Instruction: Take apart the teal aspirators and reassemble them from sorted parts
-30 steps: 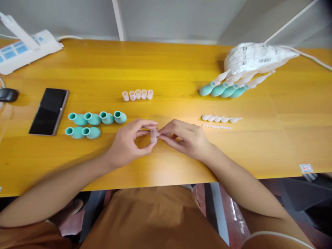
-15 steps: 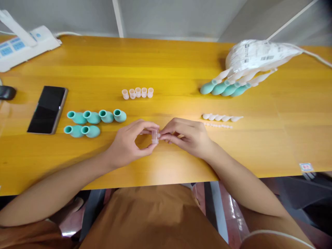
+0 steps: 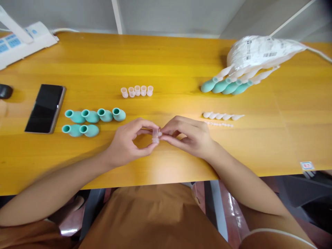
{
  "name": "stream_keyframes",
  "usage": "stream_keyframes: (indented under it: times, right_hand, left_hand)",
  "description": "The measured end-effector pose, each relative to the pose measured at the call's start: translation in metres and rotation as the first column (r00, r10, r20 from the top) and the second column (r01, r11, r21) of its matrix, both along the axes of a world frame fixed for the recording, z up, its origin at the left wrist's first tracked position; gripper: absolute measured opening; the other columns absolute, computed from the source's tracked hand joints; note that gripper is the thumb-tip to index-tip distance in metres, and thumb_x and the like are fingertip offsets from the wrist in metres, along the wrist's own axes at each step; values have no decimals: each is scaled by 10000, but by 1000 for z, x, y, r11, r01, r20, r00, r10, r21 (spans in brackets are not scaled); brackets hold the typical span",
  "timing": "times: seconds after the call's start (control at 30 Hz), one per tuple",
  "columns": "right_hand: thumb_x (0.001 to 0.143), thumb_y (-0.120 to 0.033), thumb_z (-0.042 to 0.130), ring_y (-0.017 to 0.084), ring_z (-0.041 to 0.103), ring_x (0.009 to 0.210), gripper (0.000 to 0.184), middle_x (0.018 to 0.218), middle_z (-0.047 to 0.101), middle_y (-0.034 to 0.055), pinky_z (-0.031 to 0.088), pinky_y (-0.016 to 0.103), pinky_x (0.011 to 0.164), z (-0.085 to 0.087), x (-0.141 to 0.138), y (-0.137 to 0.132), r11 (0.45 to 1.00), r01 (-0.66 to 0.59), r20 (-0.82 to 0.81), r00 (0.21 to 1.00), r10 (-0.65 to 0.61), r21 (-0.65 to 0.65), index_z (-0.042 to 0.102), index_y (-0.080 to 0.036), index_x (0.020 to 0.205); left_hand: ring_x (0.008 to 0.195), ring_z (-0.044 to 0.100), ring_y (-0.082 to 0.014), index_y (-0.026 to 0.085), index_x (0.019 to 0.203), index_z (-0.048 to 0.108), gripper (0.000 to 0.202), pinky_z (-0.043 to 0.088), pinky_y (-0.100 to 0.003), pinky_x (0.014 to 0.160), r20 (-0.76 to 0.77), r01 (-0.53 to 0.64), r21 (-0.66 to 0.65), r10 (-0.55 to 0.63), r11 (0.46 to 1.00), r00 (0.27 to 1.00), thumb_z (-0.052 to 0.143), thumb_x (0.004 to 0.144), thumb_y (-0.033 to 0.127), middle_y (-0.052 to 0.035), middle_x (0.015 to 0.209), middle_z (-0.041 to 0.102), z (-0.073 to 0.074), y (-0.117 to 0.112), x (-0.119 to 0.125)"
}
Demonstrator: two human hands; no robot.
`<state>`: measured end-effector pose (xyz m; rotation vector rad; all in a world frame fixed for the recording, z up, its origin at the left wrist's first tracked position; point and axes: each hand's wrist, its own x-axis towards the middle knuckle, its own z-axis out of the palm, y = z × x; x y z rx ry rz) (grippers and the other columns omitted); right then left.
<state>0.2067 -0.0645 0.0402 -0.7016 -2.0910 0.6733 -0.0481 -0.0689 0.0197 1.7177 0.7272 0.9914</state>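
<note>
A small clear plastic cap is pinched between my two hands just above the yellow table. My left hand grips it between thumb and forefinger. My right hand presses its fingertips against the cap's right side. A row of similar pale caps stands farther back. Several teal rubber bulbs lie in two rows to the left. White tapered tips and a line of tiny white beads lie to the right.
A white plastic bag at the back right spills more teal bulbs with tips attached. A black phone lies at the left, a dark mouse beyond it, and a white power strip at the back left.
Both hands stay pinched on the clear cap with only small finger shifts. The view has tilted slightly, so everything on the table sits a little higher.
</note>
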Motion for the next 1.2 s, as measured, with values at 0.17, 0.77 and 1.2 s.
stream_keyframes:
  times: [0.17, 0.77, 1.2]
  right_hand:
    - [1031, -194, 828, 138, 760, 767, 163, 973, 794, 65, 676, 256, 710, 1, 0, -1, 1000, 13, -25, 1000, -12, 11, 778, -173, 1185]
    - [1047, -168, 798, 147, 765, 800, 154, 1010, 811, 78, 651, 254, 711, 1, 0, 1, 999, -28, -18, 999, 29, 15, 791, -179, 1200]
    - [1081, -205, 734, 149, 723, 689, 83, 880, 798, 22, 600, 289, 647, 1, 2, 2, 994, 105, -48, 993, -105, 4, 791, -245, 1127]
  left_hand:
    - [1096, 794, -192, 238, 1286, 720, 367, 691, -360, 1067, 81, 12, -71, -6, 997, 997, 848, 951, 161, -34, 1212, 782, -1, -1, 2]
    - [1030, 806, -163, 218, 1250, 760, 355, 720, -338, 1003, 160, 20, -110, -2, 994, 987, 888, 928, 139, -43, 1130, 797, 2, 1, 4]
    - [976, 793, -161, 233, 1232, 823, 291, 722, -320, 941, 137, 22, -65, -12, 998, 991, 851, 955, 150, -45, 1081, 757, 13, 2, 5]
